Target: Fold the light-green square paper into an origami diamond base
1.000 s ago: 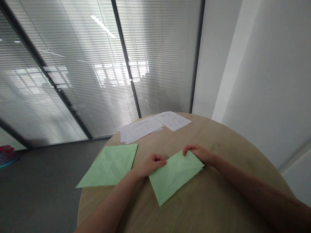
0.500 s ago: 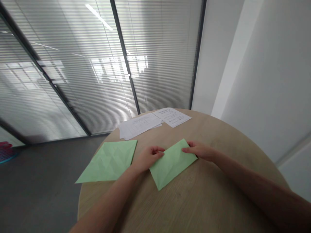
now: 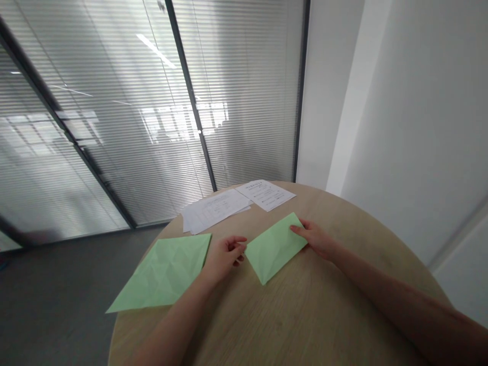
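A folded light-green paper (image 3: pixel 275 247) lies on the round wooden table (image 3: pixel 305 315), turned like a diamond. My left hand (image 3: pixel 224 254) pinches its left corner, fingers curled together. On the paper's far right edge rests my right hand (image 3: pixel 316 239), fingertips pressed on the sheet. A second, larger green sheet (image 3: pixel 164 272), creased and flat, lies to the left near the table's edge, touched by neither hand.
Several white printed sheets (image 3: pixel 236 203) lie at the table's far side. Glass partitions with blinds (image 3: pixel 152 112) stand behind, and a white wall (image 3: pixel 412 112) is to the right. Grey floor (image 3: pixel 57 295) shows at left.
The folded green paper has slid and turned away from me, toward the table's middle. Both hands moved with it.
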The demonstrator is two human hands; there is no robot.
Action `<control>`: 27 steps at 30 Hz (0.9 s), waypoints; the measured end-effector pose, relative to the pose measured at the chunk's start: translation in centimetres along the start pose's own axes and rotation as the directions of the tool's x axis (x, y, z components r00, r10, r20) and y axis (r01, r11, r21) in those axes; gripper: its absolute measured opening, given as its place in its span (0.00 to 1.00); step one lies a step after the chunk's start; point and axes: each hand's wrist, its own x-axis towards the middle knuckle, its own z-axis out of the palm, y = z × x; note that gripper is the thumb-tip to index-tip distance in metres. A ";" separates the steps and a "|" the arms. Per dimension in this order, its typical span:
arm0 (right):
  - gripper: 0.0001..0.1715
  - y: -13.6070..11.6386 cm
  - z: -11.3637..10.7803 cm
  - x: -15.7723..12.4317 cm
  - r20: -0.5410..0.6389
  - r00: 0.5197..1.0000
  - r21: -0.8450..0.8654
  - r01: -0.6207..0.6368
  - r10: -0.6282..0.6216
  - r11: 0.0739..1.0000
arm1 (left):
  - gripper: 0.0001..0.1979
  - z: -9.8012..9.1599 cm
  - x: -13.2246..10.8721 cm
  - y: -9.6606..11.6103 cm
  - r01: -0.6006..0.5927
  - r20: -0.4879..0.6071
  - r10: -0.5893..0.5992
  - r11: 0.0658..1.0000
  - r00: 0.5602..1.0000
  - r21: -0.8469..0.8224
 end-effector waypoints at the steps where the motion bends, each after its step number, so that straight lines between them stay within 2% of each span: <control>1: 0.25 -0.1 0.1 -0.1 -0.015 1.000 -0.034 0.019 -0.020 0.999 | 0.16 -0.1 0.1 -0.1 -0.013 -0.024 0.014 1.000 1.000 0.014; 4: 0.25 -0.6 0.3 -0.4 -0.035 0.996 -0.124 0.074 -0.079 0.990 | 0.15 -0.3 0.2 -0.2 -0.064 -0.094 0.073 0.993 0.993 0.098; 7: 0.24 -1.1 0.5 -0.7 -0.034 0.995 -0.232 0.079 -0.089 0.969 | 0.13 -0.3 -0.2 0.1 -0.161 -0.187 0.208 0.957 0.960 0.240; 9: 0.24 -1.4 0.7 -1.0 0.001 0.996 -0.287 0.090 -0.094 0.954 | 0.13 0.0 -0.7 0.6 -0.213 -0.186 0.270 0.937 0.945 0.278; 12: 0.23 -1.9 1.3 -1.8 0.093 0.979 -0.371 0.201 -0.179 0.907 | 0.18 0.7 -1.3 1.1 -0.210 -0.032 0.220 0.958 0.975 0.197; 15: 0.21 -2.5 2.2 -2.6 0.176 0.937 -0.477 0.348 -0.300 0.807 | 0.21 1.2 -1.6 0.9 -0.108 0.159 0.093 0.990 0.983 0.094; 17: 0.21 -2.8 2.7 -3.0 0.211 0.920 -0.526 0.391 -0.330 0.755 | 0.19 1.4 -1.7 0.6 -0.030 0.224 0.017 0.998 0.974 0.056; 21: 0.18 -3.2 3.1 -3.5 0.254 0.911 -0.542 0.411 -0.324 0.733 | 0.16 1.4 -1.6 0.2 0.020 0.219 -0.030 0.999 0.975 0.047; 27: 0.13 -2.7 2.7 -3.5 0.288 0.908 -0.482 0.413 -0.306 0.773 | 0.14 1.1 -1.1 0.1 -0.049 0.143 0.043 0.998 0.989 0.036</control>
